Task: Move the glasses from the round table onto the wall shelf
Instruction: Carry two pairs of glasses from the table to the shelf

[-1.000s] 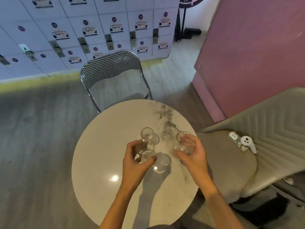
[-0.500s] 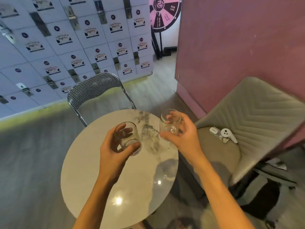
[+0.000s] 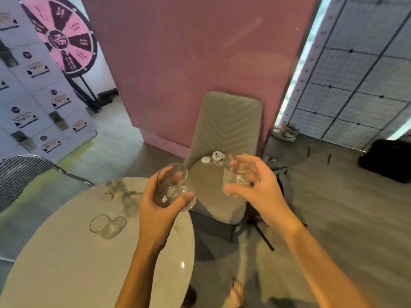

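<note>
My left hand (image 3: 159, 210) grips a clear glass (image 3: 172, 185), held in the air at the right rim of the round marble table (image 3: 66, 263). My right hand (image 3: 258, 192) grips a second clear glass (image 3: 238, 172) above the grey padded chair (image 3: 226, 134), off the table. A third clear glass (image 3: 106, 225) stands on the table, left of my left hand. No wall shelf is in view.
The grey chair carries small white devices (image 3: 213, 157) on its seat. A pink wall panel (image 3: 189, 63) rises behind it. A metal folding chair (image 3: 20, 174) stands at the left, lockers (image 3: 33, 107) and a prize wheel (image 3: 64, 38) beyond. A black bag (image 3: 387, 158) lies on the floor at right.
Both hands lifted their glasses off the table and carried them to the right as my view turned right, towards the grey chair and pink wall. One glass stayed on the table.
</note>
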